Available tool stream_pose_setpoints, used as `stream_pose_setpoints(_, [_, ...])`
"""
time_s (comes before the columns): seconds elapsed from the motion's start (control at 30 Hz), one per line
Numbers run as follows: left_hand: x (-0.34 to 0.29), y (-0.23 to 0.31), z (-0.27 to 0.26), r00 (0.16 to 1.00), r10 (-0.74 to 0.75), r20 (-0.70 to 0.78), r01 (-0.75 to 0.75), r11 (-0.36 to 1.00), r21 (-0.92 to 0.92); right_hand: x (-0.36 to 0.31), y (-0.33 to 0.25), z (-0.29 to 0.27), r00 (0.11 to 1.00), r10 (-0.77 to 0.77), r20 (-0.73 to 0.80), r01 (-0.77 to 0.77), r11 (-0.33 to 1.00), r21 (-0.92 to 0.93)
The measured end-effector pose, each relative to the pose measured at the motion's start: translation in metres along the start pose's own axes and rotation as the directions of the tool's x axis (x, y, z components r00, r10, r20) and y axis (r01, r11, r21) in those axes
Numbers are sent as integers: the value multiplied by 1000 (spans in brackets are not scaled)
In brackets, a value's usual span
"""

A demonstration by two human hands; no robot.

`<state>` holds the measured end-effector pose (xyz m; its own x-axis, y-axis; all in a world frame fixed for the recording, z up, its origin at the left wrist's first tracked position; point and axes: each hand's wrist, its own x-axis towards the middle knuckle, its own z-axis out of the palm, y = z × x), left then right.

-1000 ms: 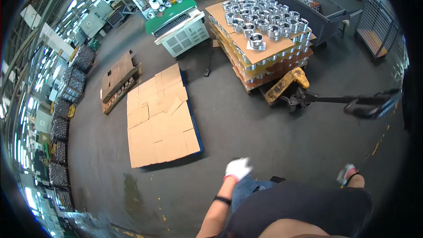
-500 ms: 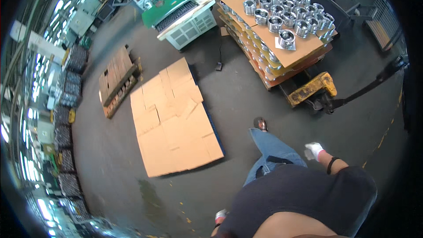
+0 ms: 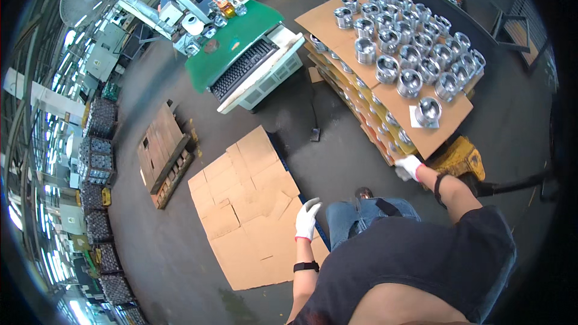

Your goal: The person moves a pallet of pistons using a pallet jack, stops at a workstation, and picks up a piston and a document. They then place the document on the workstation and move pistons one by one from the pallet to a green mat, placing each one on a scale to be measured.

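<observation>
My left hand (image 3: 308, 216), in a white glove with a black wristband behind it, hangs open over the floor beside my left knee and holds nothing. My right hand (image 3: 409, 166), also gloved, is stretched forward next to the near corner of a stacked pallet load (image 3: 442, 132). It grips nothing, and I cannot tell whether it touches the stack. The load is layers of brown cardboard with several shiny metal cylinder parts (image 3: 409, 54) on top. One part (image 3: 428, 111) stands alone on a white sheet near my right hand.
A yellow pallet jack (image 3: 460, 156) sits under the load, its handle running right. Flat cardboard sheets (image 3: 253, 204) cover a low pallet ahead on the left, with a wooden pallet (image 3: 162, 153) beyond. A green-topped desk (image 3: 241, 48) with a keyboard stands behind. Racks (image 3: 99, 120) line the left wall.
I have walked closer to the loaded pallet. My right hand has swung forward to the stack's near corner, and my left hand has come up from the lower edge beside my knee.
</observation>
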<state>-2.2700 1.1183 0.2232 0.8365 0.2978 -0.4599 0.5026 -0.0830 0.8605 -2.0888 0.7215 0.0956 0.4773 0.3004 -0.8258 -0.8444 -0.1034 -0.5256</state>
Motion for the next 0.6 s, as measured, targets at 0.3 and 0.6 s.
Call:
stream_pose_setpoints(0.3, [57, 32, -85, 923, -382, 47, 189, 555, 810, 31, -193, 102, 964, -263, 26, 255, 899, -357])
stream_pose_setpoints(0.6, [201, 203, -161, 963, 264, -45, -66, 399, 914, 43, -218, 121, 960, -245, -133, 186, 920, -345])
